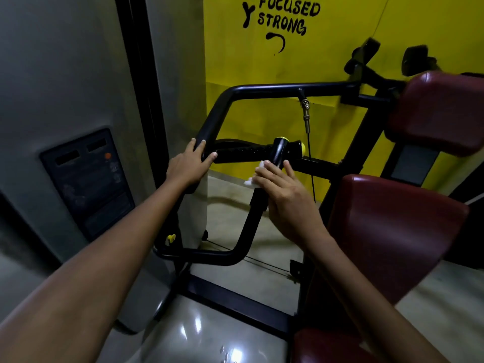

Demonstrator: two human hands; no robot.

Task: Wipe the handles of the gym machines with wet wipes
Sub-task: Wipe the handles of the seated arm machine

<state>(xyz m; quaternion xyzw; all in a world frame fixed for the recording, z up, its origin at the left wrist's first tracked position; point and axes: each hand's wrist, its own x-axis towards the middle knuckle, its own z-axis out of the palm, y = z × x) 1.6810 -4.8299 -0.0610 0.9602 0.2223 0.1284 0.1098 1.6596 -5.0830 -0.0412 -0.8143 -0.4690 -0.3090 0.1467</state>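
The black frame bar is gripped by the left hand; the wet wipe is pressed by the right hand's straight fingers against the near upright handle. Full-length strokes are advised.

Both arms reaching forward; left hand curling fingers, gripping; right hand pressing with fingers straight.

Open gap inside handle loop
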